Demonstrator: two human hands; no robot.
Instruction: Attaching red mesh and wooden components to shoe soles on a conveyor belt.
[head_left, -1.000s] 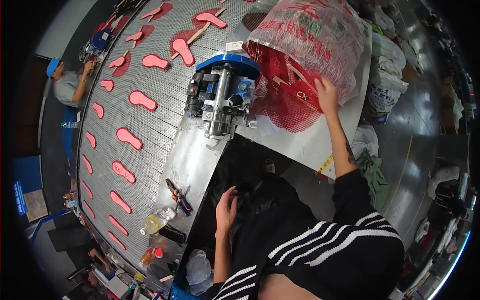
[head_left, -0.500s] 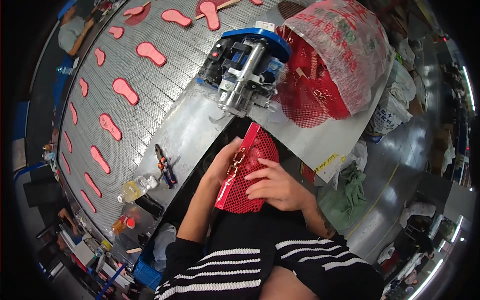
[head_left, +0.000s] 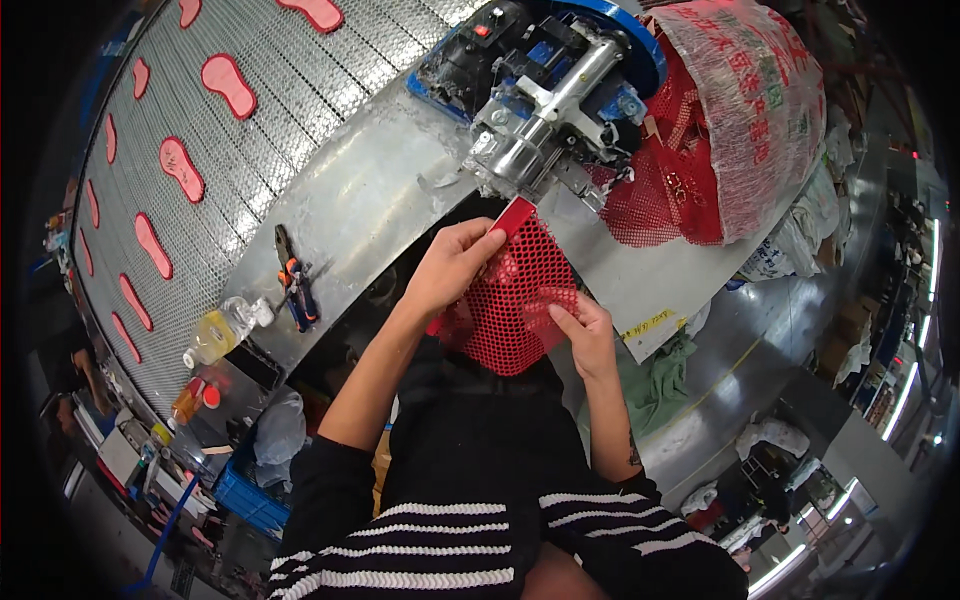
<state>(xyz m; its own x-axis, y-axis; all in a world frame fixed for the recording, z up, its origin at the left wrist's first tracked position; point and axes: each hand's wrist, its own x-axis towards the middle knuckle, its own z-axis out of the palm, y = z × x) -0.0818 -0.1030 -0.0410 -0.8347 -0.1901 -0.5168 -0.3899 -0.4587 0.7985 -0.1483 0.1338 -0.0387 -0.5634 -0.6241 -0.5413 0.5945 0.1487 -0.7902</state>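
A red mesh shoe upper (head_left: 508, 322) with a solid glossy red strip along one edge hangs in front of my body, near the metal machine (head_left: 540, 125). My left hand (head_left: 452, 265) pinches the strip close to its upper end, thumb on top. The strip's tip points up at the machine's metal head, just short of it or touching; I cannot tell which. At the other side of the mesh, my right hand (head_left: 586, 335) is closed on its edge, some fingers behind the netting. The gold chain trim is not visible on the held piece.
A wrapped sack (head_left: 768, 110) spills more red mesh pieces at the right. Pink-red insoles (head_left: 182, 168) lie on the wire-mesh conveyor (head_left: 270, 160) at the left. Pliers (head_left: 294, 285) and a bottle of yellowish liquid (head_left: 215, 338) rest on the metal edge. A blue crate (head_left: 250, 500) stands below.
The mesh upper has turned, so its chain trim no longer faces up. My left hand has moved to the strip's upper end, my right hand to the mesh's outer edge. The view has shifted.
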